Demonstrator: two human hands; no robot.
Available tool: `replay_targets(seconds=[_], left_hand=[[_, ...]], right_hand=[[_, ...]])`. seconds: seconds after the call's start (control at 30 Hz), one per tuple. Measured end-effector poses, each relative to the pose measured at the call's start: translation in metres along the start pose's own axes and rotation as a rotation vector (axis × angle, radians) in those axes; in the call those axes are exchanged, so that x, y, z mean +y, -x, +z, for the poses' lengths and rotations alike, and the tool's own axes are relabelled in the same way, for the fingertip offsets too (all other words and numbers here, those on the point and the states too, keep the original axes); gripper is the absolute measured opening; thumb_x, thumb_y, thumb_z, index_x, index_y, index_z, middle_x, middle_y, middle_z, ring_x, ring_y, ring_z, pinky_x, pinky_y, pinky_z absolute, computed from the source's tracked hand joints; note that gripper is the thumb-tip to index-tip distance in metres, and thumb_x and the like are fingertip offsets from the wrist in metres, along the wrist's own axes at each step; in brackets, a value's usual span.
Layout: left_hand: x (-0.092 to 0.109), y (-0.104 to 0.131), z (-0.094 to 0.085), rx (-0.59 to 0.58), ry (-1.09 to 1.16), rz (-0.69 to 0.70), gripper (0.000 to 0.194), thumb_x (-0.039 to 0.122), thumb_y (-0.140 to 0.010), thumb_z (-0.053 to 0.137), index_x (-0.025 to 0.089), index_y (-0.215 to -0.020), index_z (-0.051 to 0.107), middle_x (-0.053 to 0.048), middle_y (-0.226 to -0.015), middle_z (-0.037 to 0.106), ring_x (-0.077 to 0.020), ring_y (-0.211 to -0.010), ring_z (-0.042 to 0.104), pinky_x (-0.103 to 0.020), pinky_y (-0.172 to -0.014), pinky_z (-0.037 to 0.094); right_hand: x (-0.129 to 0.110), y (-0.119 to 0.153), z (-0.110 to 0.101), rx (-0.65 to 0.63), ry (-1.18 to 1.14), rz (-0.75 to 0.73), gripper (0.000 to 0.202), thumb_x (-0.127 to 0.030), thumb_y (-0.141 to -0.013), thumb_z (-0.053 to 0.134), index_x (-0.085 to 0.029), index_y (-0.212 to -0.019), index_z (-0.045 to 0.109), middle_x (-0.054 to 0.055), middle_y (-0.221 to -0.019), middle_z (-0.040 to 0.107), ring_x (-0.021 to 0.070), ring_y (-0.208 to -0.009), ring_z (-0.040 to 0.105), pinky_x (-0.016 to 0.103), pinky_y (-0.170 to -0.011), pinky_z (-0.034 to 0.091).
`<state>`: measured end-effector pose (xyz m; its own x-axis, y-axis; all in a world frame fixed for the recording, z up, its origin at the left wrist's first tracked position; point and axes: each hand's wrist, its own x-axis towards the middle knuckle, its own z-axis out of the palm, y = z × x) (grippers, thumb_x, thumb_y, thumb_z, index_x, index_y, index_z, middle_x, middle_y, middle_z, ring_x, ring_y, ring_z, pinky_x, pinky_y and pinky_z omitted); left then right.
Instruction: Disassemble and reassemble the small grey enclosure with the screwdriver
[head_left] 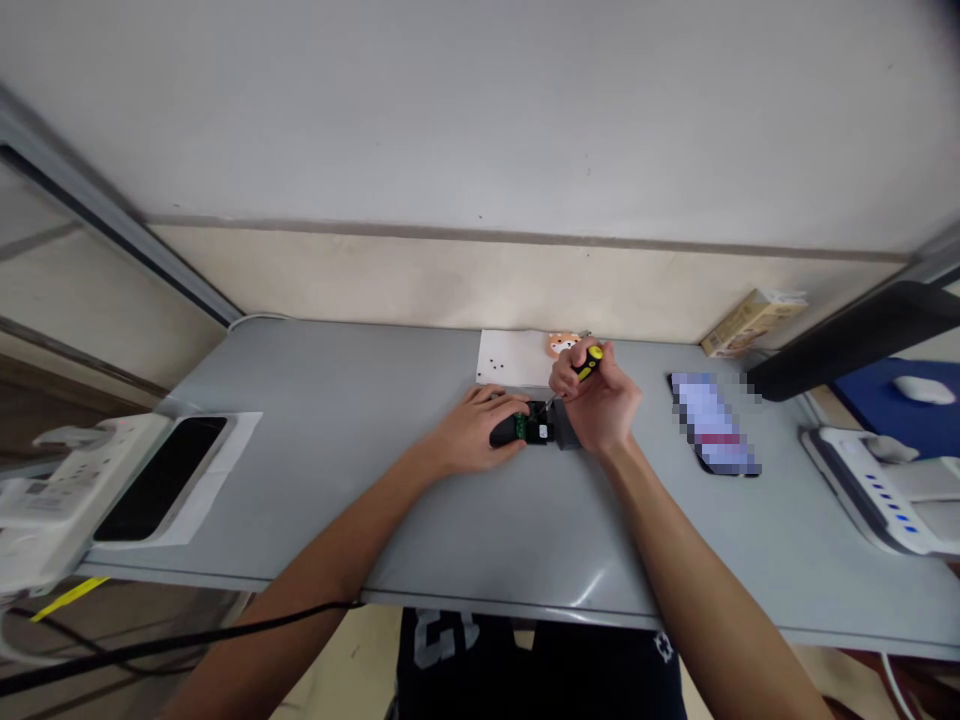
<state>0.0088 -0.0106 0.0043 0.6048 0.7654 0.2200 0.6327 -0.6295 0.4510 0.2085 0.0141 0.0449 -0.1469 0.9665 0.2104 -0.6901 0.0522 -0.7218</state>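
Note:
A small black device (538, 432) with a green circuit board lies on the grey table, near its middle. My left hand (481, 428) is closed around the device's rounded left end. In my right hand (596, 395) is a screwdriver (589, 362) with a yellow and black handle; the fingers are wrapped round it. Its thin shaft slants down to the left, to the top of the device, but the exact contact of the tip is too small to tell. A dark grey block (568, 432) sits under my right wrist, partly hidden.
Behind the hands, white paper (514, 350) bears several tiny dark pieces and an orange animal-face item (562, 344). Phones lie left (161, 480) and right (714, 425). Power strips (862, 490) stand at both ends; a box (754, 322) leans at the back right.

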Motion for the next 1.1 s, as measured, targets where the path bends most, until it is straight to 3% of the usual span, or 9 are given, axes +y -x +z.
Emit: replay_targets(seconds=[0.43,1.1], left_hand=[[0.0008,-0.0014,-0.0006,0.004,0.007,0.009,0.037,0.031,-0.088,0.069,0.026,-0.124,0.06,-0.003,-0.138,0.065,-0.029,-0.13,0.05,-0.049,-0.112,0.039],[-0.0001,-0.0017,0.0,-0.007,0.015,0.004,0.036,0.031,-0.088,0.067,0.027,-0.124,0.06,-0.002,-0.139,0.064,-0.0288,-0.13,0.049,-0.049,-0.113,0.039]], right_hand=[[-0.0012,-0.0003,0.003,-0.014,0.027,-0.013,0.037,-0.047,-0.103,0.045,-0.022,-0.076,0.052,-0.001,-0.072,0.033,0.0116,-0.056,0.034,0.025,-0.053,0.04],[-0.0002,0.0003,0.0056,0.032,0.114,0.005,0.049,-0.065,-0.099,0.043,-0.024,-0.074,0.053,0.001,-0.074,0.037,0.0138,-0.057,0.032,0.029,-0.051,0.04]])
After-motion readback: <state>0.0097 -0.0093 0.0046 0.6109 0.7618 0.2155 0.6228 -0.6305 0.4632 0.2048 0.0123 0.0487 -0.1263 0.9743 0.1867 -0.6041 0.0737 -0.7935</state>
